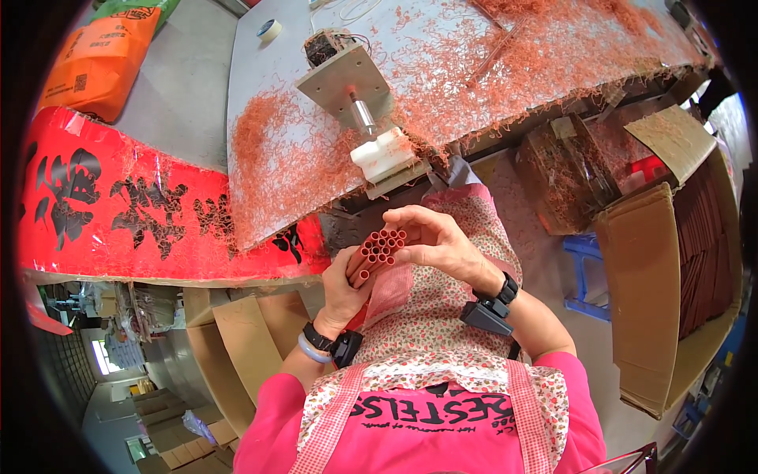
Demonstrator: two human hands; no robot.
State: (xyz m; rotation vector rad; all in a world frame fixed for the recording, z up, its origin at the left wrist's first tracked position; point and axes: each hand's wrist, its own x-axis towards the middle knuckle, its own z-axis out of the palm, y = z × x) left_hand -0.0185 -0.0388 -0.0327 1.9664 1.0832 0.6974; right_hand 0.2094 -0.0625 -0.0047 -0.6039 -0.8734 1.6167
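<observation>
1. Left hand (344, 289) has its grip closed around a bundle of red tubes (380, 253), held over the lap.
2. Right hand (442, 246) pinches the bundle's top.
3. The counter (260, 87), strewn with red shavings (272, 158), lies beyond.

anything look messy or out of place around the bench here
Yes: orange-red paper shavings are strewn thickly over the grey worktable, around the small metal machine, and down to the floor. The tube bundle in the left hand and right hand looks tidy.

red tubes (380, 251) partly hidden by fingers (410, 234)
</observation>
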